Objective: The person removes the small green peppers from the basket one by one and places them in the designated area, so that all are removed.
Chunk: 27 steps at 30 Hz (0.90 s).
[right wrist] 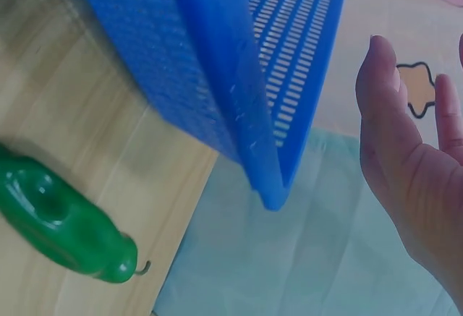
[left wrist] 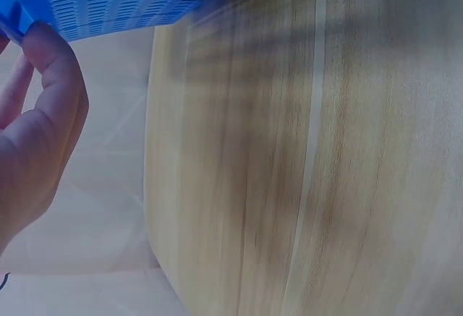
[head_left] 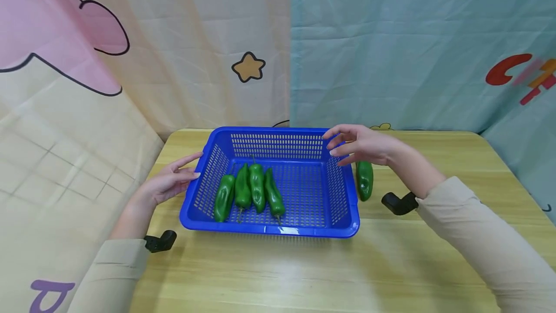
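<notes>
A blue plastic basket (head_left: 269,230) with slotted walls stands on the table. Several long green peppers (head_left: 257,186) lie side by side in its left half. At the basket's left rim, the thumb and fingertips of my left hand (head_left: 171,180) rest against the outer edge. My right hand (head_left: 365,145) hovers over the right rim, fingers spread and loosely bent, holding nothing. Below it, outside the basket, lies another green pepper (head_left: 365,181), partly covered by the hand in the head view. The right wrist view shows this pepper (right wrist: 65,218) with its thin curved stem.
The light wooden table (head_left: 269,274) ends just behind the basket. Printed curtains (head_left: 382,62) hang along the back and both sides. A black wrist device (head_left: 399,204) sticks out from the right wrist, another black device (head_left: 160,241) from the left.
</notes>
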### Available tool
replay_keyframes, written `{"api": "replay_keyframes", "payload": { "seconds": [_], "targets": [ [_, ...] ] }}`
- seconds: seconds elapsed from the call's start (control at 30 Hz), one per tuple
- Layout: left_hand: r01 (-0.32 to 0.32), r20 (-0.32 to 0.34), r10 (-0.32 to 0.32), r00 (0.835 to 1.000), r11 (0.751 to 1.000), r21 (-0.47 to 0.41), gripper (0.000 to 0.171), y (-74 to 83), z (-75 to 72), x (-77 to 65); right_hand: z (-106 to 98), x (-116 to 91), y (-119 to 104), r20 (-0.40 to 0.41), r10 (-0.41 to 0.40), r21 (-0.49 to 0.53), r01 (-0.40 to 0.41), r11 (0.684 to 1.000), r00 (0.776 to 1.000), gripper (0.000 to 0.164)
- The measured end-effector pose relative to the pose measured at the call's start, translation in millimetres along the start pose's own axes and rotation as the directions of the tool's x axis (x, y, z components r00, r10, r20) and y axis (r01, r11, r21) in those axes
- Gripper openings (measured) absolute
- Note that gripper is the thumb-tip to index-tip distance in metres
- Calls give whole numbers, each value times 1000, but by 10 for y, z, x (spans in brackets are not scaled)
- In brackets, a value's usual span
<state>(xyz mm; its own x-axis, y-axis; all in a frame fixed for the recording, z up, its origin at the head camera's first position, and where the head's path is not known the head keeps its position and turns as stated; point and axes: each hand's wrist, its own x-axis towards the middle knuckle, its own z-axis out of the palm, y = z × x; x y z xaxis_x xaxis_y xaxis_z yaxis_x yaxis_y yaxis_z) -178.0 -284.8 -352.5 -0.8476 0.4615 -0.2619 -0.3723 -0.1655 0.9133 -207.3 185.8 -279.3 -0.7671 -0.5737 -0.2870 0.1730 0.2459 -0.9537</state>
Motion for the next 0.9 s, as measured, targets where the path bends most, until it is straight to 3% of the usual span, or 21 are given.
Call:
{"api": "replay_keyframes", "payload": {
  "seconds": [0.33, 0.6, 0.9],
  "targets": [
    [-4, 18, 5, 1000, 999, -40, 50, -29, -20, 9, 216, 251, -82, 66, 7, -29, -5, 1000, 998, 43],
    [-21, 55, 27, 998, 994, -109, 47, -60, -21, 41, 407, 419, -27, 85, 3, -37, 0, 999, 996, 41],
    [-34, 62, 42, 997, 992, -118, 46, -78, -26, 34, 593, 600, 28, 111, 32, -38, -28, 999, 993, 41]
  ]
}}
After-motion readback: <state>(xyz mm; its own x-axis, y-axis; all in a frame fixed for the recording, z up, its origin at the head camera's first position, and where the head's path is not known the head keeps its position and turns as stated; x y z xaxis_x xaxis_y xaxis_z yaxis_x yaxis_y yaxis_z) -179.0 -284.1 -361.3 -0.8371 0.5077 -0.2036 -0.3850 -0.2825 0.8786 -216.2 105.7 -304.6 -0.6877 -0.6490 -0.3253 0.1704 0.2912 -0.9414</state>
